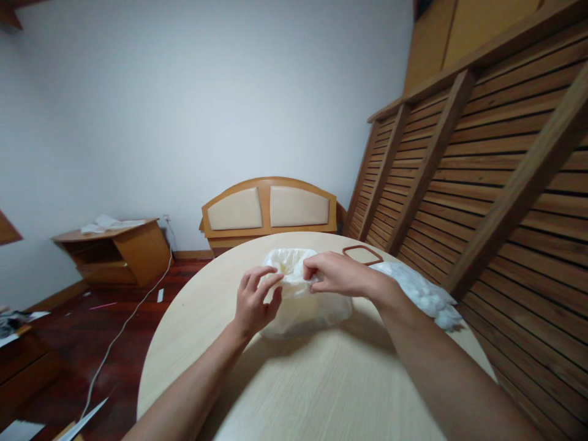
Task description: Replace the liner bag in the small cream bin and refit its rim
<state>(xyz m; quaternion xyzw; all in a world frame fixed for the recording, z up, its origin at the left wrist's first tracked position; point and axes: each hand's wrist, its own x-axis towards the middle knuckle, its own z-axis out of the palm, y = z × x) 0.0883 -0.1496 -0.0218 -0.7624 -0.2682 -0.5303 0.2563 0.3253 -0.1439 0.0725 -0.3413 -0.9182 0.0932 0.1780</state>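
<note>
A white, half-see-through plastic bag (301, 309) sits on the round pale wooden table (294, 386), its mouth open toward the far side. My left hand (255, 300) is at the bag's left rim, thumb and fingers pinching the plastic edge. My right hand (337, 274) grips the rim from the right, fingers curled over the bunched plastic. Something pale lies inside the bag, too blurred to name.
A second clear bag of white stuff (422, 291) lies at the table's right edge beside a brown rounded frame-like object (362, 254). Slatted wooden bed frames (482, 184) lean on the right. A headboard (270, 211) and low cabinet (117, 251) stand by the wall; a cable (124, 324) crosses the floor.
</note>
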